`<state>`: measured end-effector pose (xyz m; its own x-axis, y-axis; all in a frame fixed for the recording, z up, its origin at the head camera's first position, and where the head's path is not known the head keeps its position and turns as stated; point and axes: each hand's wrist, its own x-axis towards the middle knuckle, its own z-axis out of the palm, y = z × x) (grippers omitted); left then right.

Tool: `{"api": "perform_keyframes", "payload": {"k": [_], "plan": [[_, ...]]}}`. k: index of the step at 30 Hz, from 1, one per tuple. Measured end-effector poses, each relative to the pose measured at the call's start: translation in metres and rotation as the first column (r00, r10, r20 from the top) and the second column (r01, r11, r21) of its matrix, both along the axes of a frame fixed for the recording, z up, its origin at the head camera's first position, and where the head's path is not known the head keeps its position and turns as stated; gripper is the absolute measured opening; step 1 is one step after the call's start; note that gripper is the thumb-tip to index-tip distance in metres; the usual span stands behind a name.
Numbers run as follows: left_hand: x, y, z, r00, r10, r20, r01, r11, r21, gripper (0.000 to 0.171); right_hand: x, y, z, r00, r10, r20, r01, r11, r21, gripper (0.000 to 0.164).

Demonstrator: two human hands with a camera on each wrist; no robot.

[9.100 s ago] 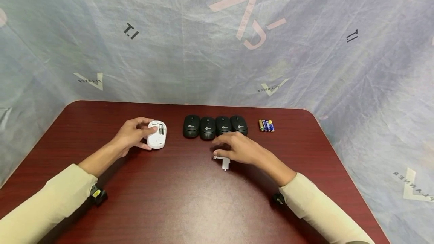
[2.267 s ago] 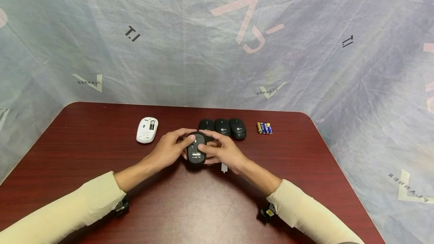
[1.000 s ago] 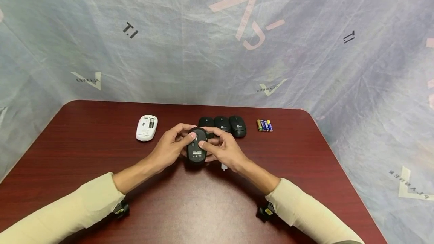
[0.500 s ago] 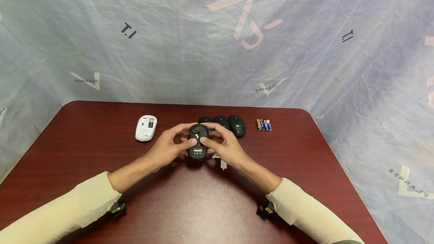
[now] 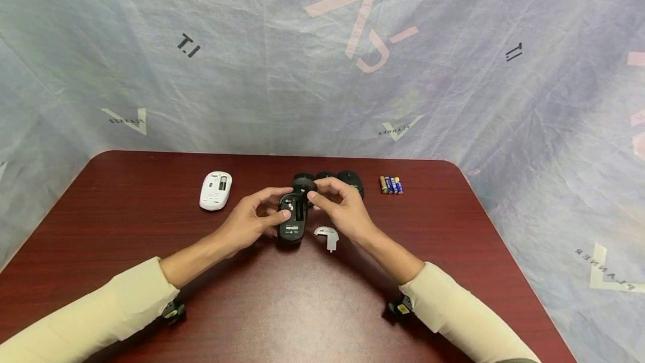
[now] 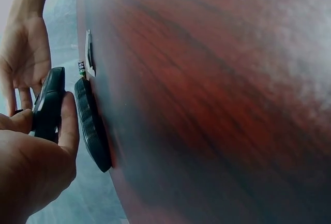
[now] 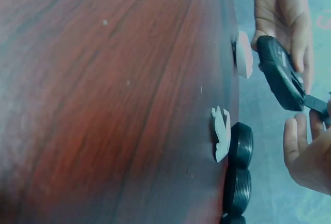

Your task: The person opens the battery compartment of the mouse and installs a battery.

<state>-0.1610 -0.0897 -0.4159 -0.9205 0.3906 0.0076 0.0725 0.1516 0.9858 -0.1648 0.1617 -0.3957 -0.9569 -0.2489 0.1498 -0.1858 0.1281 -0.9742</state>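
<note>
My left hand (image 5: pixel 272 209) grips a black mouse (image 5: pixel 291 218) turned underside up, just above the table; the same mouse (image 7: pixel 279 71) shows in the right wrist view. My right hand (image 5: pixel 316 190) pinches the mouse's black battery cover (image 5: pixel 304 185) at its far end, lifted clear of the body. That cover (image 7: pixel 315 102) hangs between mouse and fingers. A white battery cover (image 5: pixel 327 234) lies on the table below my right hand. In the left wrist view my fingers curl round the mouse (image 6: pixel 49 105).
A white mouse (image 5: pixel 215 190) lies underside up at the back left with its compartment uncovered. Other black mice (image 5: pixel 353 181) stand in a row behind my hands. Several batteries (image 5: pixel 390 185) lie right of them. The dark red table (image 5: pixel 302 307) is bounded by a grey sheet behind.
My right hand has pulled the black cover off the far end of the held mouse and moved back a little. The white cover on the table is now uncovered.
</note>
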Motion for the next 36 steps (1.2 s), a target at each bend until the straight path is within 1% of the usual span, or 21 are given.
{"api": "perform_keyframes", "payload": {"k": [2, 5, 11, 17, 21, 29, 34, 36], "plan": [[0.000, -0.001, 0.000, 1.000, -0.006, 0.005, 0.006, 1.000, 0.006, 0.057, 0.001, 0.003, 0.001, 1.000, 0.005, 0.022, -0.005, 1.000, -0.022, 0.025], [0.001, -0.003, 0.000, 1.000, -0.010, 0.016, 0.010, 1.000, 0.014, 0.057, 0.002, 0.009, 0.001, 0.998, 0.018, 0.057, -0.016, 0.999, -0.029, 0.026], [0.001, -0.005, -0.002, 1.000, -0.017, 0.026, 0.016, 1.000, 0.021, 0.058, 0.005, 0.027, -0.004, 0.989, 0.031, 0.143, -0.029, 0.999, -0.019, 0.035], [0.000, -0.007, -0.004, 0.999, -0.016, 0.038, 0.015, 1.000, 0.027, 0.058, 0.008, 0.051, -0.010, 0.976, 0.006, 0.218, -0.016, 0.999, 0.044, 0.036], [0.000, -0.007, -0.004, 0.999, -0.015, 0.037, 0.014, 0.999, 0.032, 0.058, 0.008, 0.066, -0.011, 0.961, -0.010, 0.275, -0.019, 0.995, 0.101, 0.037], [0.000, -0.007, -0.004, 0.999, -0.023, 0.039, 0.022, 0.999, 0.026, 0.057, 0.007, 0.098, -0.017, 0.933, -0.024, 0.358, -0.056, 0.976, 0.212, 0.039], [0.000, -0.007, -0.005, 0.999, -0.022, 0.040, 0.021, 0.999, 0.025, 0.057, 0.009, 0.110, -0.019, 0.905, -0.017, 0.424, -0.098, 0.964, 0.247, 0.037], [0.001, -0.007, -0.006, 0.999, -0.020, 0.042, 0.019, 1.000, 0.022, 0.057, 0.009, 0.113, -0.020, 0.900, -0.012, 0.435, -0.113, 0.959, 0.259, 0.036]]}}
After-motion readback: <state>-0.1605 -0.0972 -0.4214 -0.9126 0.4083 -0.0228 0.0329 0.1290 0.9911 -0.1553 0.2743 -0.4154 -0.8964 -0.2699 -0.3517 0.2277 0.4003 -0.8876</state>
